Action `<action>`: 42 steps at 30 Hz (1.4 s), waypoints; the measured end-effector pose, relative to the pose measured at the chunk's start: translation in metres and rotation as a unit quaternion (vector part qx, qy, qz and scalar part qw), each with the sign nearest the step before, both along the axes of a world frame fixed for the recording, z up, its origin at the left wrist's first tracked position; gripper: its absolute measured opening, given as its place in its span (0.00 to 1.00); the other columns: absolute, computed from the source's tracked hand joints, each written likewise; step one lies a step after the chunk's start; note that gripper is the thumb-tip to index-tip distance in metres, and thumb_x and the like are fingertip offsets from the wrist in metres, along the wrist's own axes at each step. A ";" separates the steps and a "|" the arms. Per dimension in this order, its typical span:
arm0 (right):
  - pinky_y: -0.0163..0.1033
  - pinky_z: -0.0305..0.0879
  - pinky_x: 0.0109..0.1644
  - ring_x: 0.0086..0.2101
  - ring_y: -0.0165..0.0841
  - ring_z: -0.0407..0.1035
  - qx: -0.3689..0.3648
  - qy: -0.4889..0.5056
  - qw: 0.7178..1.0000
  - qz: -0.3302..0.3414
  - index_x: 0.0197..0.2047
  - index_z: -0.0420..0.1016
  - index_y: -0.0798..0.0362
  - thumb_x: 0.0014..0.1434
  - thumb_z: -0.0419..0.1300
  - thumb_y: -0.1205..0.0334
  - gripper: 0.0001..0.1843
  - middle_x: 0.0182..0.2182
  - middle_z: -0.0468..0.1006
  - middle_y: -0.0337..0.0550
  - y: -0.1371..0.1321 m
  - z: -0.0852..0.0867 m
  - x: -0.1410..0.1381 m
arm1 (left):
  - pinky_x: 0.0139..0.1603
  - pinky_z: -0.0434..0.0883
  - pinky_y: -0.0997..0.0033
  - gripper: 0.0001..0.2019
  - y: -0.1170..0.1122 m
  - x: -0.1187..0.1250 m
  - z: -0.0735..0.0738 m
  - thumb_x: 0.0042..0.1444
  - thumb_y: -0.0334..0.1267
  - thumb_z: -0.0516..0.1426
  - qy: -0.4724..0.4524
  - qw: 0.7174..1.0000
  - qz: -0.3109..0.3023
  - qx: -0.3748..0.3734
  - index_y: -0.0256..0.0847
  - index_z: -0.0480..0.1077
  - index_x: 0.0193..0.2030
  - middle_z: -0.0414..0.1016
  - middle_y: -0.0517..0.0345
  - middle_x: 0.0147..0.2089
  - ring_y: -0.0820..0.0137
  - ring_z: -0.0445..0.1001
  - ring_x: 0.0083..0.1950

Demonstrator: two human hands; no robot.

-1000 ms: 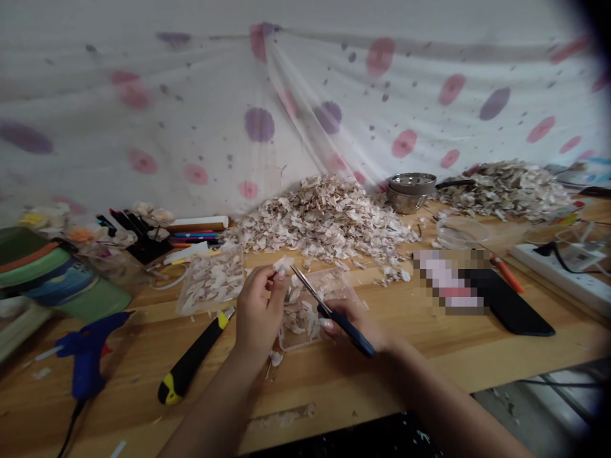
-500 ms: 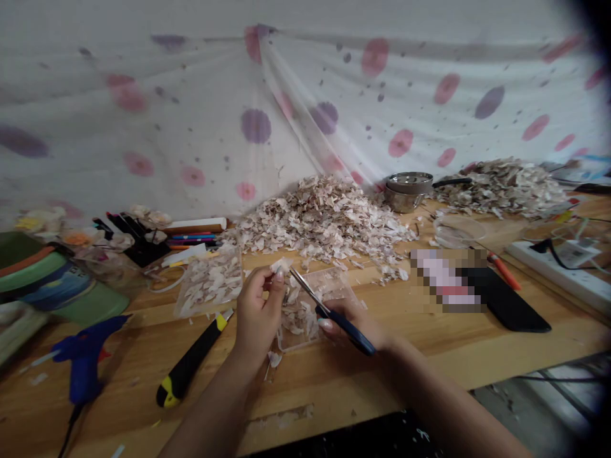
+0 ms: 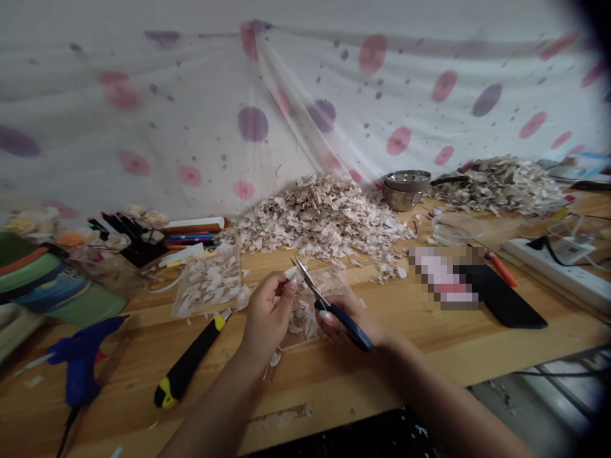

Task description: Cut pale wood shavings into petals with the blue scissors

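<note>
My left hand (image 3: 270,308) is closed in a pinch on a small pale flake (image 3: 289,272), which looks like a dried petal or a thin shell piece. My right hand (image 3: 346,323) grips the dark blue handles of a pair of scissors (image 3: 344,322). The blades are slightly apart and point up and away, close beside the left fingertips. Beneath both hands a clear plastic tray (image 3: 344,280) holds more pale flakes; the hands hide part of it. Another clear tray (image 3: 177,305) full of flakes lies to the left.
Behind the trays rises a big heap of flakes (image 3: 324,216), with metal bowls (image 3: 405,191) beside it. A black-and-yellow utility knife (image 3: 188,362) and a blue glue gun (image 3: 82,366) lie left. At right are a black phone (image 3: 510,302) and a white power strip (image 3: 558,273).
My left hand has moved slightly right, nearer the scissors. The flake between its fingers now shows less. The scissor blades look a little more apart, and the whole view has shifted slightly.
</note>
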State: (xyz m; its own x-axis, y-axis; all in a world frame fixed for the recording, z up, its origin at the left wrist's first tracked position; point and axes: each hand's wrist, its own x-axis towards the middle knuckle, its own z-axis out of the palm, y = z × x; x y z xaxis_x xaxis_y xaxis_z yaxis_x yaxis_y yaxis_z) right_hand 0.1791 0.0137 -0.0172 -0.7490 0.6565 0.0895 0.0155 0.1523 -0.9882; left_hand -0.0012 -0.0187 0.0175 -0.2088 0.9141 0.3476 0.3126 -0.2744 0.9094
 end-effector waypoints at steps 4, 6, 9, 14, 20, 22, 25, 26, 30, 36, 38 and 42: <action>0.32 0.50 0.25 0.21 0.25 0.53 -0.014 0.023 1.000 0.008 0.28 0.60 0.54 0.56 0.53 0.33 0.29 0.20 0.58 0.33 -0.001 0.002 0.000 | 0.36 0.67 0.74 0.10 0.000 0.001 0.002 0.59 0.43 0.55 -0.008 1.000 -0.002 0.004 0.39 0.69 0.33 0.71 0.59 0.30 0.72 0.70 0.34; 0.33 0.51 0.25 0.21 0.25 0.53 -0.026 0.034 0.999 0.024 0.29 0.60 0.54 0.55 0.51 0.32 0.30 0.20 0.58 0.32 -0.003 0.004 -0.001 | 0.36 0.67 0.75 0.09 0.001 0.002 0.001 0.58 0.43 0.56 -0.033 0.999 0.001 0.003 0.39 0.69 0.34 0.71 0.60 0.30 0.72 0.71 0.33; 0.34 0.54 0.27 0.23 0.26 0.55 0.005 0.017 0.999 0.043 0.32 0.61 0.55 0.57 0.49 0.31 0.30 0.22 0.60 0.35 -0.004 0.006 -0.001 | 0.35 0.67 0.76 0.10 0.001 0.003 -0.001 0.57 0.45 0.57 -0.082 0.997 0.010 0.004 0.40 0.69 0.36 0.72 0.61 0.30 0.73 0.71 0.32; 0.36 0.58 0.34 0.28 0.28 0.54 0.067 -0.002 0.997 0.031 0.39 0.62 0.55 0.59 0.48 0.34 0.29 0.29 0.61 0.38 -0.006 0.006 -0.003 | 0.33 0.66 0.77 0.11 -0.001 0.006 0.000 0.57 0.45 0.57 -0.096 0.995 0.018 0.006 0.39 0.68 0.34 0.71 0.62 0.28 0.74 0.70 0.31; 0.40 0.60 0.41 0.31 0.30 0.56 0.077 0.005 0.997 0.023 0.40 0.61 0.53 0.60 0.47 0.34 0.28 0.31 0.61 0.39 -0.006 0.007 -0.003 | 0.33 0.66 0.77 0.10 -0.001 0.008 0.001 0.56 0.44 0.57 -0.083 0.996 -0.006 -0.001 0.39 0.68 0.33 0.70 0.62 0.27 0.74 0.69 0.30; 0.41 0.60 0.42 0.32 0.30 0.56 0.072 0.003 0.997 0.017 0.39 0.61 0.53 0.59 0.47 0.33 0.29 0.31 0.62 0.39 -0.005 0.007 -0.002 | 0.33 0.66 0.77 0.09 -0.002 0.008 0.001 0.56 0.43 0.57 -0.082 0.996 -0.017 -0.007 0.39 0.68 0.33 0.70 0.62 0.27 0.74 0.69 0.30; 0.42 0.60 0.42 0.32 0.31 0.56 0.069 -0.003 0.998 0.006 0.39 0.62 0.54 0.59 0.46 0.32 0.30 0.31 0.62 0.40 -0.005 0.005 -0.001 | 0.33 0.66 0.77 0.09 -0.002 0.008 0.002 0.56 0.43 0.57 -0.080 0.996 -0.022 -0.013 0.39 0.68 0.33 0.70 0.62 0.27 0.74 0.70 0.31; 0.42 0.60 0.42 0.32 0.31 0.56 0.068 -0.004 0.998 0.003 0.39 0.62 0.54 0.58 0.47 0.32 0.30 0.31 0.62 0.40 -0.005 0.004 -0.001 | 0.33 0.66 0.77 0.09 -0.002 0.008 0.002 0.56 0.43 0.57 -0.079 0.997 -0.022 -0.014 0.39 0.68 0.33 0.70 0.62 0.27 0.74 0.70 0.31; 0.40 0.59 0.40 0.32 0.31 0.56 0.064 0.001 0.998 -0.004 0.40 0.62 0.54 0.59 0.47 0.32 0.30 0.31 0.62 0.40 -0.005 0.002 -0.002 | 0.33 0.66 0.76 0.09 -0.001 0.009 0.002 0.56 0.43 0.57 -0.082 0.996 -0.027 -0.022 0.39 0.68 0.32 0.70 0.62 0.27 0.74 0.69 0.31; 0.38 0.57 0.36 0.30 0.30 0.55 0.060 0.004 0.998 -0.008 0.38 0.62 0.55 0.58 0.47 0.32 0.30 0.30 0.61 0.40 -0.005 0.001 -0.002 | 0.34 0.67 0.76 0.10 -0.002 0.009 0.004 0.55 0.44 0.57 -0.088 0.994 -0.046 -0.050 0.38 0.69 0.35 0.71 0.61 0.28 0.73 0.70 0.31; 0.37 0.57 0.36 0.31 0.30 0.56 0.058 0.006 0.998 -0.008 0.38 0.62 0.55 0.58 0.47 0.32 0.30 0.31 0.61 0.40 -0.003 0.001 -0.002 | 0.34 0.67 0.76 0.10 -0.003 0.008 0.004 0.55 0.44 0.57 -0.082 0.994 -0.052 -0.055 0.38 0.70 0.35 0.72 0.61 0.28 0.73 0.70 0.31; 0.36 0.55 0.33 0.28 0.29 0.55 0.069 0.004 0.998 0.001 0.36 0.62 0.55 0.57 0.48 0.31 0.31 0.28 0.61 0.39 0.001 0.002 0.002 | 0.33 0.66 0.76 0.10 -0.002 0.004 0.003 0.56 0.45 0.57 -0.068 0.994 -0.063 -0.061 0.39 0.70 0.35 0.70 0.62 0.27 0.74 0.69 0.30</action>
State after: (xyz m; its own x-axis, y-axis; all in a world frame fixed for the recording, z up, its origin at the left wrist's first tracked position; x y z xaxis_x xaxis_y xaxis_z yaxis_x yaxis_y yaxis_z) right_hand 0.1810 0.0145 -0.0149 -0.7488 0.6365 0.1851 0.0078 0.2877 -0.9577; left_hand 0.0026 -0.0211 0.0209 -0.1274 0.9697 0.2084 0.1550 -0.1881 0.9698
